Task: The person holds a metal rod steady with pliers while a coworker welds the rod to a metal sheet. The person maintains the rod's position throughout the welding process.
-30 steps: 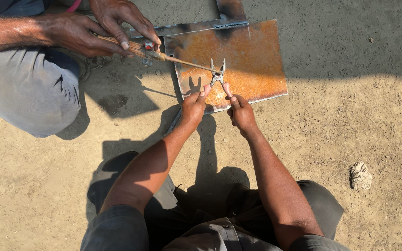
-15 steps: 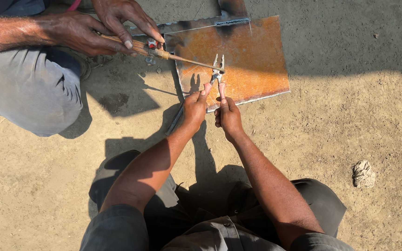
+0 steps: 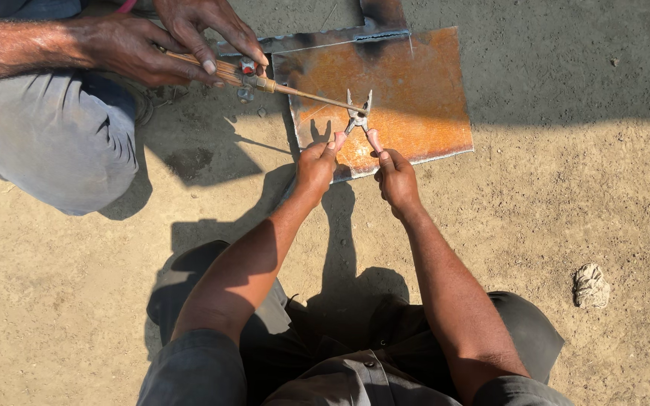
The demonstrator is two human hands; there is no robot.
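Left hand point(image 3: 316, 159) and right hand point(image 3: 394, 174) each pinch a pliers point(image 3: 357, 118) handle | pliers point 12 o'clock | co-worker's torch tip point(image 3: 317, 96) enters from 10 o'clock | rusty steel plate point(image 3: 423, 98) beneath.

Four hands show: the person's left hand point(image 3: 316, 162) and right hand point(image 3: 396, 177), plus two co-worker's hands point(image 3: 167, 41) beyond the rusty plate point(image 3: 408, 90). One rusty plate lies here, with one pair of pliers point(image 3: 356, 119) and one torch point(image 3: 265, 81) over it, and one stone point(image 3: 590, 286) well apart from it.

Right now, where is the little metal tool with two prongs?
The pliers are near the top middle of the head view, over the rusty metal plate, held between the left hand and right hand, at the tip of the co-worker's torch.
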